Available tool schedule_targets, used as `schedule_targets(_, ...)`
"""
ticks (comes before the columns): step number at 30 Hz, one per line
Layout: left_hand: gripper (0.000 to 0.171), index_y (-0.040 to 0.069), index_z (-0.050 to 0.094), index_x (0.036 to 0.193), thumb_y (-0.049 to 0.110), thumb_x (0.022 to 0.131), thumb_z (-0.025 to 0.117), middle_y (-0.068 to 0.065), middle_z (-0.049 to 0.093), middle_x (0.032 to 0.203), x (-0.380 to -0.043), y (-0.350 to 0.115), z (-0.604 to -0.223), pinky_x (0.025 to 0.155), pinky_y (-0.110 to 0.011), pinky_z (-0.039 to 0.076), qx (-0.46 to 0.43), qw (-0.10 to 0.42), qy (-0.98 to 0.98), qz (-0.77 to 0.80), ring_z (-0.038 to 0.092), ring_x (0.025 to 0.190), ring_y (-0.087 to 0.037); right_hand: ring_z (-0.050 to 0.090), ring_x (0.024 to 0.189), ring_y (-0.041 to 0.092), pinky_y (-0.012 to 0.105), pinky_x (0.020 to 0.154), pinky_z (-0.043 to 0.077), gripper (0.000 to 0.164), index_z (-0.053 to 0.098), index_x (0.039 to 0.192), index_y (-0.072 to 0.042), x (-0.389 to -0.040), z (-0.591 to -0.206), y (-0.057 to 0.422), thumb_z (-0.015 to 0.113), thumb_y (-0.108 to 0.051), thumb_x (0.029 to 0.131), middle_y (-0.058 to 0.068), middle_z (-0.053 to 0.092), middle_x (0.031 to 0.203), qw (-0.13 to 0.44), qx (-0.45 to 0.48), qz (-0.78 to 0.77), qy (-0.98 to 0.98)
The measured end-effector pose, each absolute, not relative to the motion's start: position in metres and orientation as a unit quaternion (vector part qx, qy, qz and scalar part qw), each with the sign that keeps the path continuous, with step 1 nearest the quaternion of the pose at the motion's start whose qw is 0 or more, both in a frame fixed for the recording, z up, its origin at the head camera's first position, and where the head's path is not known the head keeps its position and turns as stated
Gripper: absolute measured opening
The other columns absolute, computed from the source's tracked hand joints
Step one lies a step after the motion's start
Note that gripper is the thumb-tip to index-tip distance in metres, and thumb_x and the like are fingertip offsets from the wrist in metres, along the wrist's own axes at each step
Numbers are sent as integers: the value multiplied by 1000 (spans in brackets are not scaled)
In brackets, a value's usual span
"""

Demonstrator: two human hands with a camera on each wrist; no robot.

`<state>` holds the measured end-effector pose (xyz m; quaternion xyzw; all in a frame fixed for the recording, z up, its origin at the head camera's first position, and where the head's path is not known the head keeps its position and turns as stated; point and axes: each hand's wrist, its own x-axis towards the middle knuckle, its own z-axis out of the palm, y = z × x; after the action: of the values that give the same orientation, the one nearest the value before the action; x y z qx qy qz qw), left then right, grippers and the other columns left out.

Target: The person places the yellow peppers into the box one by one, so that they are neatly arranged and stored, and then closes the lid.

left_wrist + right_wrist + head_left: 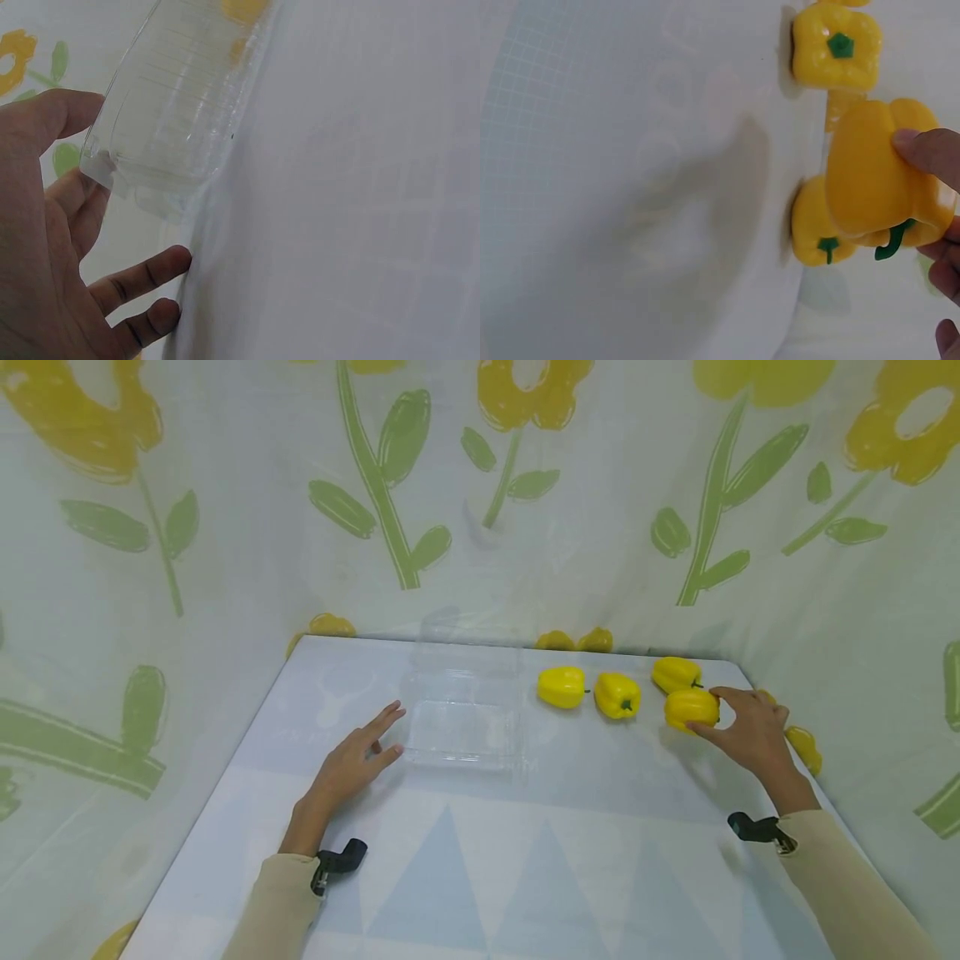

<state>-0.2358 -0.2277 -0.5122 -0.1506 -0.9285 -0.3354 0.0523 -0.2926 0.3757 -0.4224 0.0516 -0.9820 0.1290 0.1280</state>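
My right hand [752,732] pinches a yellow bell pepper [691,708] between thumb and fingers. In the right wrist view this pepper [881,169] is raised off the table, its green stem pointing down in the picture. Behind it lies another yellow bell pepper [817,225]. At the left edge of a clear plastic container [462,760], my left hand [347,772] has its thumb and fingers spread apart. The left wrist view puts the thumb and a fingertip right at the wall of the container [161,97]. The container stands with its lid raised at the back.
Two more yellow bell peppers, one [561,687] nearer the container and one [618,696] beside it, lie along the back of the white table [585,860]. A flower-printed curtain [585,552] hangs behind and at both sides.
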Motion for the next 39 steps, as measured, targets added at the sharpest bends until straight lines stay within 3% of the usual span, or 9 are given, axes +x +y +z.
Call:
schedule_targets(19, 64, 32, 30, 158, 45, 101, 56, 13, 22, 164, -238, -229, -517, 65, -34, 38, -149, 55, -930, -332, 47, 86, -14, 38, 114, 49, 67, 87, 20, 71, 55, 132, 3, -289, -412, 364, 82, -41, 82, 33, 55, 129, 145, 72, 138, -977)
schedule_targets(27, 64, 34, 30, 158, 53, 101, 51, 14, 22, 164, -237, -229, -515, 66, -35, 38, -145, 53, -930, -334, 47, 87, -14, 39, 114, 48, 67, 89, 19, 72, 56, 131, 3, -290, -408, 357, 83, -40, 81, 32, 57, 129, 158, 81, 142, -974)
schedule_targets(39, 64, 33, 30, 158, 45, 101, 55, 13, 23, 164, -236, -228, -514, 66, -35, 39, -145, 51, -928, -339, 48, 87, -15, 38, 117, 46, 67, 94, 19, 72, 56, 133, 5, -289, -403, 338, 86, -33, 79, 32, 56, 130, 170, 93, 144, -970)
